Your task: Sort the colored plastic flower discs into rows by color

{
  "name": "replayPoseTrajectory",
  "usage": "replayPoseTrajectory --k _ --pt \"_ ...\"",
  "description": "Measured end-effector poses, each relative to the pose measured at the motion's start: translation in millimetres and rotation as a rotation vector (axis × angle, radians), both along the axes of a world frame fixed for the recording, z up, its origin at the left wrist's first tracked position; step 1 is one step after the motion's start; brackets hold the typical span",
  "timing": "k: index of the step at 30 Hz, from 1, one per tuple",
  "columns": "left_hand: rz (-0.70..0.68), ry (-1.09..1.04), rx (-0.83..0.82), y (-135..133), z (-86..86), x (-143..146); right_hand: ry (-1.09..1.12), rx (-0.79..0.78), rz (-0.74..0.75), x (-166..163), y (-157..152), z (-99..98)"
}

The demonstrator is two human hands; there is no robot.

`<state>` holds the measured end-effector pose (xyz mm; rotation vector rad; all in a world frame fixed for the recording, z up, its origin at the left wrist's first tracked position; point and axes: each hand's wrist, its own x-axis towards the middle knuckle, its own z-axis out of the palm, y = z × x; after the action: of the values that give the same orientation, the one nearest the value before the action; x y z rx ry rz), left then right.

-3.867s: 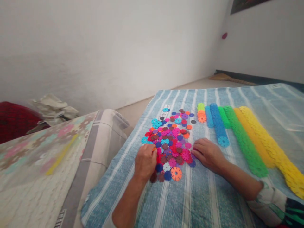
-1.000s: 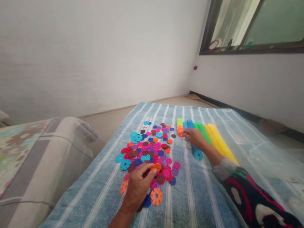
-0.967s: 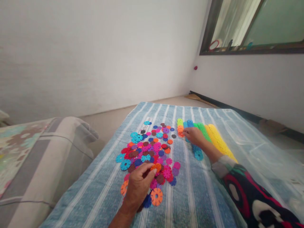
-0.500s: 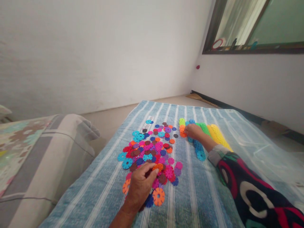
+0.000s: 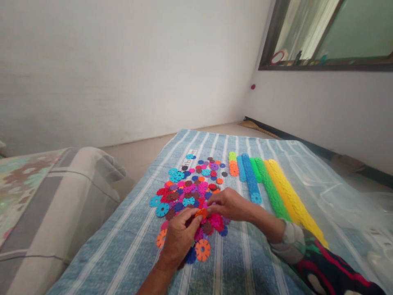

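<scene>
A loose pile of flat gear-shaped plastic discs (image 5: 192,192) in many colours lies on a blue striped cloth (image 5: 245,254). My left hand (image 5: 179,239) rests at the pile's near edge, fingers pinched on an orange disc (image 5: 202,212). My right hand (image 5: 229,203) has its fingertips at that same orange disc, fingers curled together. Beyond the pile, sorted rows of stacked discs lie side by side: a short orange row (image 5: 233,167), a blue row (image 5: 250,178), a green row (image 5: 270,188) and a yellow row (image 5: 291,198).
A folded grey and floral mattress (image 5: 46,205) lies to the left of the cloth. Clear plastic sheeting (image 5: 344,196) covers the cloth's right side. White walls stand behind, with a dark-framed window (image 5: 325,37) at upper right.
My right hand came back from the short orange row to the pile and now meets my left hand at the orange disc. My left hand barely moved.
</scene>
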<state>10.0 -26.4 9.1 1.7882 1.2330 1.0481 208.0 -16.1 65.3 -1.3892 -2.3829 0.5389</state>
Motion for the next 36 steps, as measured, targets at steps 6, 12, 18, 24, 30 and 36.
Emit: replayPoseTrajectory --k 6,12,18,24,30,36 --pt "-0.027 0.012 0.008 0.5 -1.0 -0.1 -0.013 0.023 -0.013 -16.1 -6.1 -5.2" --pt "0.112 -0.002 0.047 5.3 -0.9 -6.3 -0.123 0.045 -0.138 28.8 30.3 4.6" --pt "0.183 0.024 0.086 11.7 3.9 -15.3 -0.498 0.044 -0.473 87.2 77.3 6.8" --pt "0.266 0.069 0.137 18.5 3.9 -25.9 -0.543 0.007 -0.473 93.6 88.8 -2.1" --pt "0.330 0.115 0.085 30.1 9.3 -50.4 -0.597 -0.065 -0.524 97.3 101.3 -8.0" --pt "0.355 0.337 -0.039 38.1 17.4 -77.4 -0.621 -0.050 -0.525 88.8 90.7 -6.0"
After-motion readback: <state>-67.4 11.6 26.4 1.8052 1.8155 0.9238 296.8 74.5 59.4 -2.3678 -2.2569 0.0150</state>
